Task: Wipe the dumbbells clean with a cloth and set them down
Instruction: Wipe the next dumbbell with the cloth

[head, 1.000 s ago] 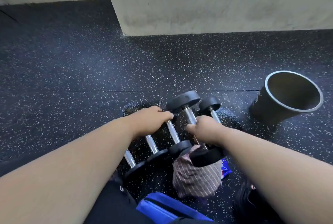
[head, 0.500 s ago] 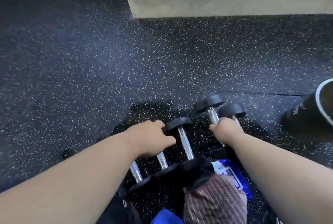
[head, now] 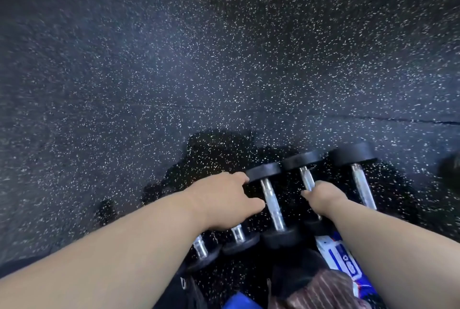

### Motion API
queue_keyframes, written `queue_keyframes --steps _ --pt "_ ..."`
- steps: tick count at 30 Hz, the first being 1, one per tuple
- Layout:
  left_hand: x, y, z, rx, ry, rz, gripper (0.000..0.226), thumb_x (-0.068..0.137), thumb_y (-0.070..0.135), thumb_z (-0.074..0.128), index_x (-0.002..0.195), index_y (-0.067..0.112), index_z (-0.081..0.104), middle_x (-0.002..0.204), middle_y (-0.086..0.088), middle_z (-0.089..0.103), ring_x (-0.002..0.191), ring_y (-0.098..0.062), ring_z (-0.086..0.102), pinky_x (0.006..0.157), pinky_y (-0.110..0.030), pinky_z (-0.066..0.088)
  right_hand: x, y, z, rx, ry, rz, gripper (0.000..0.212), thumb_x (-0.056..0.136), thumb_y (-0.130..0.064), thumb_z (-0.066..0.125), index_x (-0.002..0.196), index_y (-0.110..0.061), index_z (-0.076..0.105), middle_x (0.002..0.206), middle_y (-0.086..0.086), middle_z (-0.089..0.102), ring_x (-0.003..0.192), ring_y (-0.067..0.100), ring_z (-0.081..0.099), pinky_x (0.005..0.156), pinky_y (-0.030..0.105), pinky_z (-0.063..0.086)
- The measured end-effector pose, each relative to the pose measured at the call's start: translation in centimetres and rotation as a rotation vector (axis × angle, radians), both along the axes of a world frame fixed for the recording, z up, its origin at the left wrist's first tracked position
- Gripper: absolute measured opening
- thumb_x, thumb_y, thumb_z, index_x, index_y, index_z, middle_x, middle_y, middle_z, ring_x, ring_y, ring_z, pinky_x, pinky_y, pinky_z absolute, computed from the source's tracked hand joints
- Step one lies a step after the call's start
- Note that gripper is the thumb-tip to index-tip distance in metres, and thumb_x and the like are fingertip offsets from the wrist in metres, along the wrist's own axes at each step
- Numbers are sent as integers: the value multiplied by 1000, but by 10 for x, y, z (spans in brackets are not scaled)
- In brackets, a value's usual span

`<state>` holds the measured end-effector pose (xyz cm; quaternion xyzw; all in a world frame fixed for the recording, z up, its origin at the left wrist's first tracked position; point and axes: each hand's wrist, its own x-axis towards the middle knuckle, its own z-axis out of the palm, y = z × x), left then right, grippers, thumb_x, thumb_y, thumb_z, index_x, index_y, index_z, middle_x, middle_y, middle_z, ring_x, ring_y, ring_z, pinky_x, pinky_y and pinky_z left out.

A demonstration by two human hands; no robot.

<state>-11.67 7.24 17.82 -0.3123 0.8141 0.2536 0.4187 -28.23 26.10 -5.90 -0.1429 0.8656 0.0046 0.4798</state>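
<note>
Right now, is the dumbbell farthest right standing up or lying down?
Lying down: the rightmost dumbbell rests flat on the speckled floor, chrome handle level, no hand on it.
</note>
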Motion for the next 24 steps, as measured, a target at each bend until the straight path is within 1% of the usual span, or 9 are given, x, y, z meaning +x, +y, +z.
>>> queue_keyframes --steps 2,4,7,9,12,14,17,19,24 --pt "-2 -1 -4 11 -15 7 81 98 70 51 168 35 33 151 3 57 95 -13 68 88 -35 55 -2 -3 -2 17 -36 36 34 102 -47 54 105 -15 64 120 12 69 114 33 66 89 36 51" --pt "-6 -2 -7 8 -14 -3 82 96 72 51 168 36 34 149 6 60 101 -14 70 97 -38 58 -5 -3 -6 41 -57 57 47 102 -51 53 120 -10 63 125 10 66 119 34 63 97 36 52" --pt "-13 0 -6 7 -6 -7 78 98 70 51 167 36 35 141 8 67 102 -14 72 98 -41 59 -9 -6 -3 50 -44 27 59 86 -60 55 120 -12 62 111 6 63 108 34 66 93 39 54" --pt "-18 3 -5 10 6 -10 74 101 66 52 167 35 36 134 7 69 89 -11 72 92 -39 60 -11 -6 4 -11 11 -22 54 82 -57 52 115 -15 56 111 7 61 105 34 64 89 41 53" --pt "-23 8 -3 36 10 1 70 103 61 54 166 34 37 117 9 75 76 -10 71 86 -38 62 -18 -4 13 -135 70 -95 37 92 -45 46 110 -14 56 118 12 62 106 36 63 92 43 53" --pt "-24 11 -3 33 10 0 71 103 61 55 166 34 38 125 6 75 80 -12 74 90 -41 62 -26 4 13 -217 96 -150 16 89 -24 48 99 -17 58 113 10 62 95 32 63 87 39 54" --pt "-23 14 -5 33 14 -2 72 102 62 55 167 34 37 131 4 74 94 -15 77 97 -43 60 -41 19 10 -314 136 -295 20 82 -7 49 89 -22 60 95 5 66 80 28 65 72 36 57" --pt "-24 17 -4 28 28 -9 73 102 63 55 167 34 37 137 4 71 103 -15 76 101 -43 59 -48 30 11 -377 151 -392 20 84 -7 52 89 -24 61 86 3 69 73 26 65 62 31 51" --pt "-24 26 -2 37 42 -24 71 102 62 55 165 34 38 139 3 71 71 -8 71 85 -38 62 -59 50 12 -456 270 -545 16 95 -22 52 102 -31 63 91 -3 71 85 26 67 77 32 50"
